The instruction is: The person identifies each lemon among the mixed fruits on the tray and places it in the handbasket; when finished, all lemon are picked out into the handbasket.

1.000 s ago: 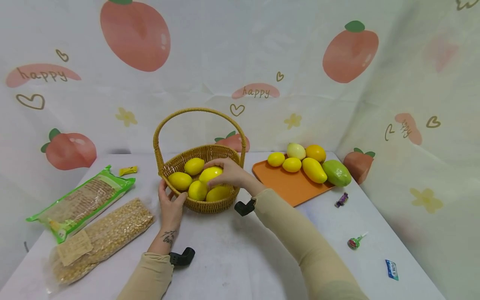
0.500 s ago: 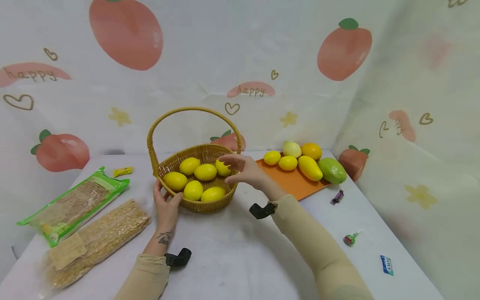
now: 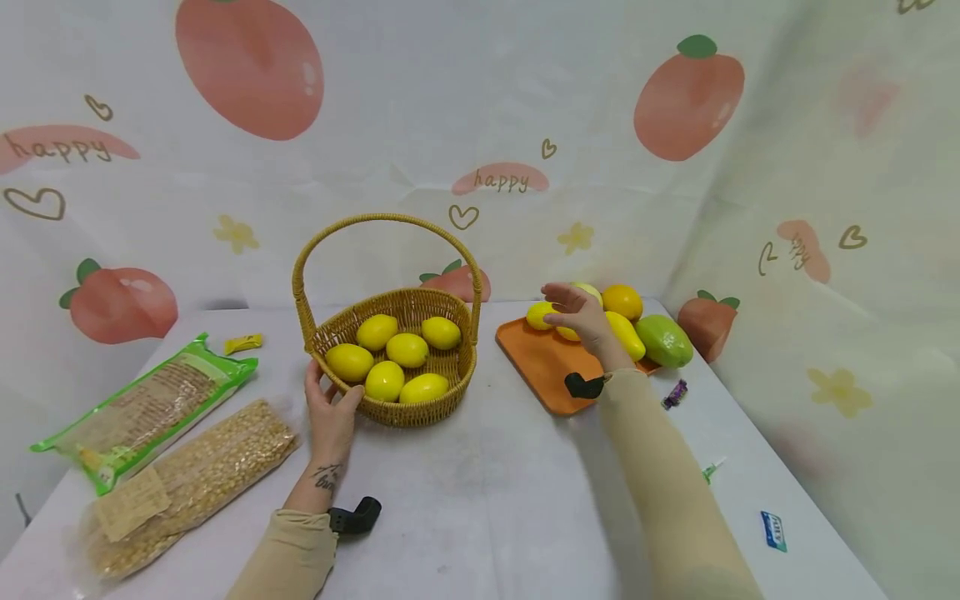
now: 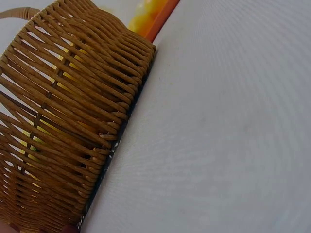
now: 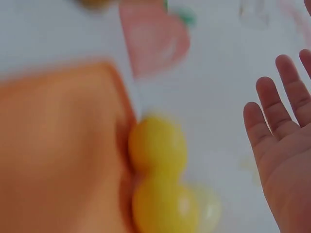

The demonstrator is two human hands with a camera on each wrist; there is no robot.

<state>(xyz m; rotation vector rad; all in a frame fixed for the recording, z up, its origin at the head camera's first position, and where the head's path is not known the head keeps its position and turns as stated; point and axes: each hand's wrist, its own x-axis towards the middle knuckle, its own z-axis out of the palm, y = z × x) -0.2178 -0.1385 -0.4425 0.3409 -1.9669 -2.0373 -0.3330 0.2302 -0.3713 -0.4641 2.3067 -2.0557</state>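
A wicker basket with a tall arched handle holds several yellow lemons. My left hand grips its front-left side, thumb at the rim and fingers against the outer wall. In the left wrist view the woven wall fills the left side, with only bits of fingers at the bottom edge. My right hand, with nothing in it, hovers over the orange tray. Its fingers are spread beside the two lemons on the tray. The hand partly hides these lemons in the head view.
Beyond the right hand lie an orange, a mango and a green papaya. Wrapped candies and a lollipop are at right. Two packaged food bags lie at left, near a yellow candy.
My right hand let go of a lemon at the basket's right side, then moved right, out of the basket to above the tray. The left hand stays on the basket.
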